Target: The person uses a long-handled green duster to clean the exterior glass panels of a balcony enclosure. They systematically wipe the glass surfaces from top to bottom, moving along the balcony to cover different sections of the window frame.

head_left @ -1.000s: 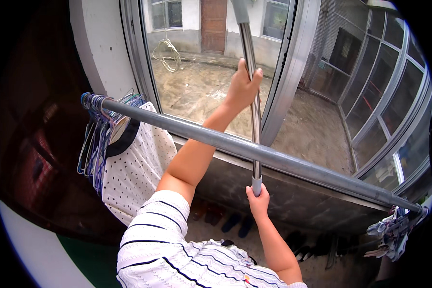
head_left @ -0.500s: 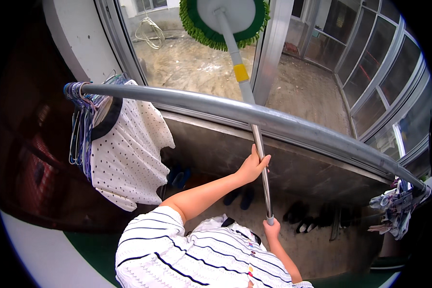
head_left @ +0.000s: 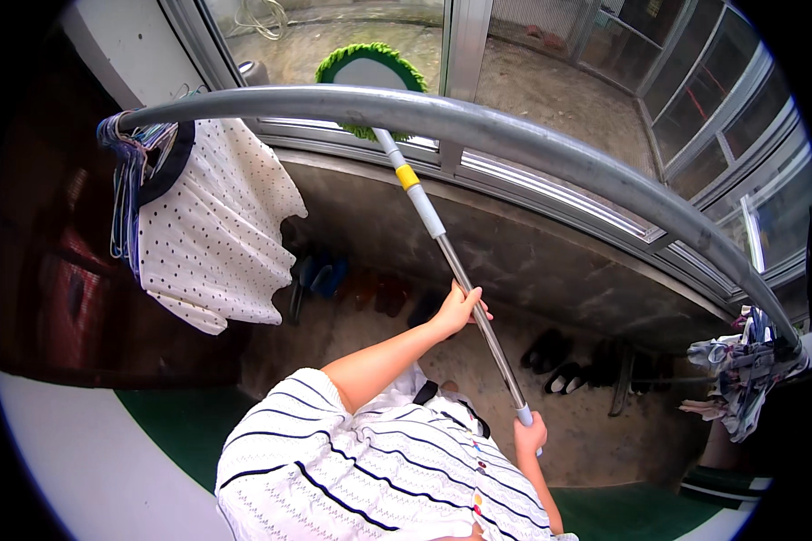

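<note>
A mop (head_left: 459, 268) with a metal pole, a yellow collar and a round green fringed head slants from me up to the window (head_left: 325, 63). My left hand (head_left: 460, 309) is closed round the middle of the pole. Lower down, my right hand (head_left: 530, 435) grips the grey end of the handle. The mop head (head_left: 370, 65) is beyond the grey rail, in front of the lower glass and partly hidden by the rail. Whether it touches the glass I cannot tell.
A thick grey rail (head_left: 478, 117) crosses ahead. Hangers (head_left: 128, 194) and a spotted white garment (head_left: 221, 225) hang at its left, small laundry (head_left: 740, 370) at its right. Below the window runs a dark low wall (head_left: 532, 243). Several shoes (head_left: 564, 377) line the floor beneath it.
The mop head has dropped lower and to the left on the window side, now behind the rail. The pole passes under the rail, and my left hand has moved slightly left.
</note>
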